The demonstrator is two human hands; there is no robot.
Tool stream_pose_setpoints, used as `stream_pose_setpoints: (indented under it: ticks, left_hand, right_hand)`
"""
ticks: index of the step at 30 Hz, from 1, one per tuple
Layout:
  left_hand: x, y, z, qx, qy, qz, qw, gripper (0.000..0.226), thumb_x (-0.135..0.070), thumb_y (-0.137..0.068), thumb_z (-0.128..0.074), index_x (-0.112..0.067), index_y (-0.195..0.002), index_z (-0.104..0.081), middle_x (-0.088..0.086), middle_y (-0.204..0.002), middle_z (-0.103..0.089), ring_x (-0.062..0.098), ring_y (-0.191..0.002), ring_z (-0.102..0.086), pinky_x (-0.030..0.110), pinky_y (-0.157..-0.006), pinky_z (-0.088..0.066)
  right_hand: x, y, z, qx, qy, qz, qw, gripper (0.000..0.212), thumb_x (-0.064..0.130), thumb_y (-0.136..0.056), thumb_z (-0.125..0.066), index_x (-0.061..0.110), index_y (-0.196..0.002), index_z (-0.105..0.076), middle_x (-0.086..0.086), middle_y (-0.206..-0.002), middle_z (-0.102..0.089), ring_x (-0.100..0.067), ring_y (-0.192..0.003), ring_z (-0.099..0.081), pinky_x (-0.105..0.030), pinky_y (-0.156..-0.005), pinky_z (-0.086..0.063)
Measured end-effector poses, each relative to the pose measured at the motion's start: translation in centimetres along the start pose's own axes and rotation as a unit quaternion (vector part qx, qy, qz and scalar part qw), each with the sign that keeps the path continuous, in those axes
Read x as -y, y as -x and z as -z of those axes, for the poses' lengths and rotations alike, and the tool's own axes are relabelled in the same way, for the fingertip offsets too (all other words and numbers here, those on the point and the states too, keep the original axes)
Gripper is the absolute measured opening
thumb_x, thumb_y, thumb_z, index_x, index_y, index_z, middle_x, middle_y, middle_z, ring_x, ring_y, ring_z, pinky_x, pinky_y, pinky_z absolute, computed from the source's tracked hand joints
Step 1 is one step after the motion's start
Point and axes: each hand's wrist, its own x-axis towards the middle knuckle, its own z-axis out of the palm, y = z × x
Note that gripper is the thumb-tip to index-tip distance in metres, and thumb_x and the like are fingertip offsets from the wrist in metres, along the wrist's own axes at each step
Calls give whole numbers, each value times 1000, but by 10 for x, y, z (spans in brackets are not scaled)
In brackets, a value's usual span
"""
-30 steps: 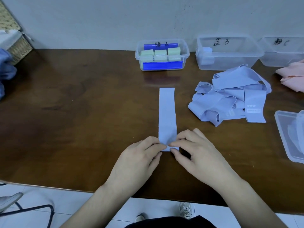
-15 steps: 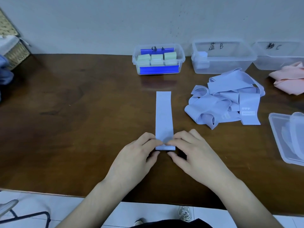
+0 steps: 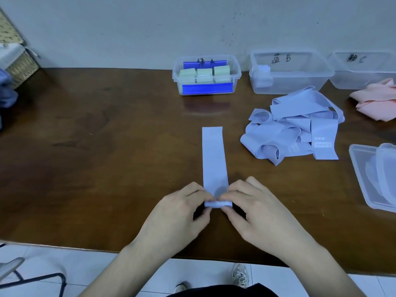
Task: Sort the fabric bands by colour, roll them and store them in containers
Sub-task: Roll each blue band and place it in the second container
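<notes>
It looked a plain workroom: hand-labelled plastic bins [image 3: 289, 71] lined the wooden table's [image 3: 107, 146] far edge against a scuffed white wall [image 3: 128, 28]

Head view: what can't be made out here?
- Rolled end of the blue band: left hand and right hand pinch it, hiding the number of turns.
- Pink fabric, container C, lid: cut by the right edge.
- Label on the blue pile: too small.
- Wicker basket: cut by the left edge.
</notes>
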Motion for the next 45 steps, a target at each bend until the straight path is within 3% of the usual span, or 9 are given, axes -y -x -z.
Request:
stream_pose_setpoints:
  ticks: [8, 13, 18, 22, 27, 31, 34, 39, 45]
  left_hand:
    - [-2, -1, 1, 11, -12, 33, 999, 20, -33, -96, -57, -26, -111, -69, -19, -107, -48, 1, -54, -42, 8, -55, -33]
    - [-3, -1, 1, -1, 2, 36, 999, 21, -29, -95, -61, -27, -115, -67, -20, -109, -47, 4, -60, -48, 8, -56, -37]
    - [-2, 1, -1, -10, 22, 26, 999, 23, -22, -86, -73, -27, -107, -66, -19, -109, -52, -11, -66, -43, -4, -64, -31]
    - [3, -2, -4, -39, 1, 8, 999, 22, -11, -83, -76, -21, -102, -71, -12, -106, -63, -8, -74, -39, -7, -70, -30]
    - [7, -6, 0, -32, 0, 14, 999, 20, -26, -91, -60, -25, -109, -70, -18, -109, -62, -5, -73, -49, 8, -67, -48]
    - [9, -9, 2, -19, 0, 31, 999, 21, -29, -96, -57, -28, -113, -69, -21, -113, -60, 2, -83, -62, 20, -70, -55]
    - [8, -10, 2, -27, 8, 39, 999, 22, -29, -97, -56, -27, -116, -68, -21, -113, -59, 3, -81, -60, 17, -69, -53]
    - [6, -13, 3, -52, -1, 37, 998, 20, -29, -92, -63, -25, -110, -70, -18, -109, -59, 1, -73, -52, 3, -66, -43]
    - [9, -21, 0, -36, -28, 24, 999, 17, -24, -87, -71, -23, -104, -74, -14, -105, -66, 3, -75, -63, 2, -71, -40]
  right_hand:
    - [5, 1, -2, -32, -8, -27, 999, 24, 35, -95, -53, 29, -113, -68, 17, -106, -53, -8, -89, -42, -23, -80, -42]
    - [0, 3, -6, -35, -19, -27, 999, 19, 23, -91, -65, 27, -109, -68, 17, -106, -55, -7, -86, -44, -19, -80, -41]
    - [-3, -5, -3, -16, -6, -18, 1000, 24, 33, -96, -49, 28, -108, -69, 18, -101, -57, -6, -82, -41, -18, -78, -39]
    - [-6, -6, -4, -4, -17, -37, 999, 30, 36, -95, -48, 27, -113, -70, 18, -104, -58, -8, -88, -47, -21, -79, -45]
    - [-2, -8, -5, -36, -8, -27, 999, 23, 33, -92, -58, 26, -112, -68, 15, -108, -55, -7, -89, -44, -21, -79, -44]
    - [-6, -8, -8, -44, -11, -28, 999, 24, 21, -88, -72, 27, -110, -66, 16, -109, -55, -5, -89, -44, -18, -79, -42]
    - [-9, -10, -9, -45, -15, -32, 998, 25, 15, -87, -74, 26, -109, -69, 15, -107, -58, -6, -86, -48, -18, -77, -45]
    - [-13, -16, -6, -29, -24, -34, 999, 20, 22, -94, -65, 25, -113, -69, 16, -107, -58, -8, -88, -49, -27, -78, -50]
    - [-15, -20, -5, -27, -8, -42, 999, 36, 36, -98, -44, 24, -119, -71, 16, -108, -58, -8, -91, -46, -27, -78, -51]
